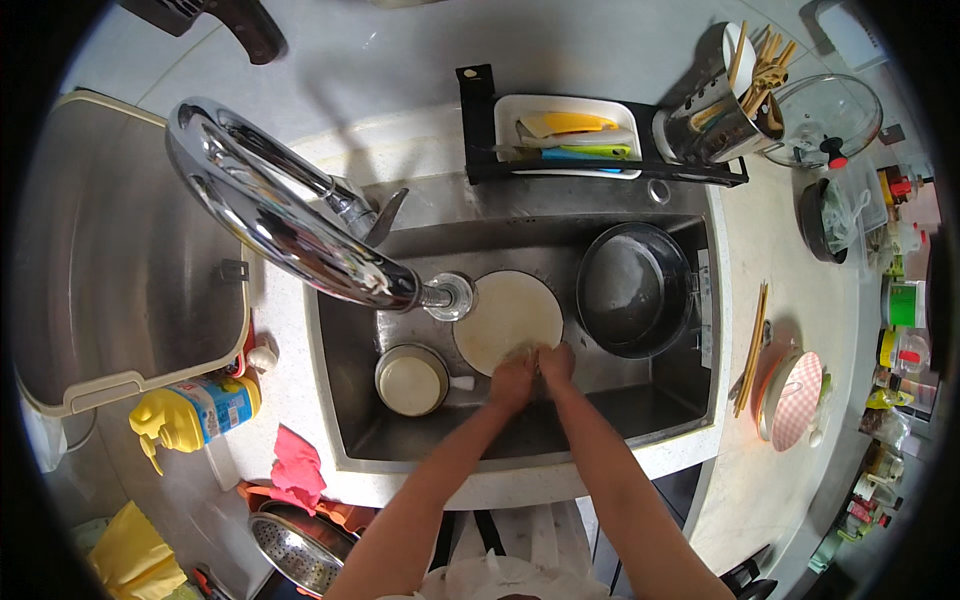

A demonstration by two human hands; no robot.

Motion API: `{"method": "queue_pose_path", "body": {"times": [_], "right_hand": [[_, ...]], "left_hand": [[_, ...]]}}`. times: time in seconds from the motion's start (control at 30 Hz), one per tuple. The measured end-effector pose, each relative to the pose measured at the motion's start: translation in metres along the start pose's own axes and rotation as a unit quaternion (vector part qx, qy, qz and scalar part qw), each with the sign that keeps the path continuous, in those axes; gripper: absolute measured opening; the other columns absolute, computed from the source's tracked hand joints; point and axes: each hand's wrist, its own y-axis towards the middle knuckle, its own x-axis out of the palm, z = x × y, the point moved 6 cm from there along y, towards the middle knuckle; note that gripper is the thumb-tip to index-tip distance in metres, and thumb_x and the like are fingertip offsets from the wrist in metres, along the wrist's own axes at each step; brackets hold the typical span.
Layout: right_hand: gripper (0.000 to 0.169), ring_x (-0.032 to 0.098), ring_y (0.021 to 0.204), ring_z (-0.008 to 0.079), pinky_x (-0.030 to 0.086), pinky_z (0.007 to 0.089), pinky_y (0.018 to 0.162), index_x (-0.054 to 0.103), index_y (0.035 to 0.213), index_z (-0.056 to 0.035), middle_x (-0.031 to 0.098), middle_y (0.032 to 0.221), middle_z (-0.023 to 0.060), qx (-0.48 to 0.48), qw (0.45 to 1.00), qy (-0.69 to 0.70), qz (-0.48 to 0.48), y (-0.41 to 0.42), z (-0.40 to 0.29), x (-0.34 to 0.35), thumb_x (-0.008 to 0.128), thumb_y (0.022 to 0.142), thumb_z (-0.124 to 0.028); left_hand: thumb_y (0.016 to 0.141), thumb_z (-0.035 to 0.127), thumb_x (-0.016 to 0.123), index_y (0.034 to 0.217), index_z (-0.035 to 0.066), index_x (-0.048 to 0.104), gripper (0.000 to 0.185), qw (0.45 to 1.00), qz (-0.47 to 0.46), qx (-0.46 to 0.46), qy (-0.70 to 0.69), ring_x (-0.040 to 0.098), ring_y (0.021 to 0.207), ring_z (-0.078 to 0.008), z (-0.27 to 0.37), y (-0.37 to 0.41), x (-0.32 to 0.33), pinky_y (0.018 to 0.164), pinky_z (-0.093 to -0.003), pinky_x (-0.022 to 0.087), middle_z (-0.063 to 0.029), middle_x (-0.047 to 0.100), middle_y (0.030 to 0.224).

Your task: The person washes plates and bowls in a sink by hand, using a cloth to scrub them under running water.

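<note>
Both my hands are together in the stainless steel sink, at the near edge of a round basin of cloudy whitish liquid (508, 319). My left hand (516, 379) lies against my right hand (556, 365); the fingers are blurred, and whether they hold anything is hidden. A chrome faucet (300, 247) arches over from the left, its spout above the basin's far left edge. Left of my hands stands a small pot with a white handle (412, 381), also with pale liquid. A dark round pan (634, 291) sits at the sink's right side.
Behind the sink, a black rack (478, 127) bears a white tray of knives and peelers (570, 166) and a steel utensil holder (712, 127). Chopsticks (752, 349) lie on the right counter. A yellow-capped bottle (214, 405), a pink cloth (296, 466) and a steel colander (296, 551) are left.
</note>
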Motion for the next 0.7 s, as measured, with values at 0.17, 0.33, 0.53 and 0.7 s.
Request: {"method": "queue_pose_path", "body": {"times": [0.17,0.33,0.53,0.7], "right_hand": [[0.033,0.060,0.070,0.0361,0.047,0.0415,0.065,0.062,0.079,0.0046,0.060,0.076,0.0252,-0.010,0.999,-0.032,0.041,0.019,0.014,-0.009,0.055,0.076,-0.028],[0.041,0.057,0.083,0.0395,0.045,0.0436,0.074,0.059,0.087,0.0059,0.059,0.086,0.0258,0.153,0.979,0.129,-0.036,0.013,0.065,0.050,0.057,0.075,-0.033],[0.041,0.057,0.085,0.0394,0.044,0.0433,0.075,0.059,0.089,0.0068,0.059,0.088,0.0252,0.032,0.999,-0.038,-0.011,0.023,0.010,-0.004,0.058,0.076,-0.031],[0.039,0.058,0.084,0.0390,0.045,0.0429,0.075,0.060,0.089,0.0059,0.060,0.087,0.0252,0.033,0.999,0.028,-0.022,0.014,0.023,0.015,0.060,0.073,-0.029]], "left_hand": [[0.069,0.015,0.053,0.073,0.008,0.062,0.012,0.955,-0.057,0.234,0.176,0.058,0.073,-0.0258,-0.056,0.014,-0.057,0.073,-0.0383,0.044,-0.0112,0.059,0.073],[0.072,0.015,0.050,0.070,0.010,0.062,0.013,0.974,-0.167,0.057,0.139,0.060,0.077,-0.0247,-0.032,0.001,-0.007,0.074,-0.0417,0.044,-0.0106,0.060,0.073],[0.074,0.015,0.048,0.076,0.008,0.062,0.015,0.984,-0.029,0.119,0.128,0.061,0.078,-0.0280,-0.034,-0.007,-0.033,0.065,-0.0408,0.047,-0.0119,0.062,0.077],[0.072,0.016,0.050,0.084,0.010,0.061,0.017,0.942,-0.167,0.149,0.249,0.060,0.070,-0.0248,-0.068,0.002,-0.009,0.060,-0.0381,0.047,-0.0112,0.060,0.075]]}}
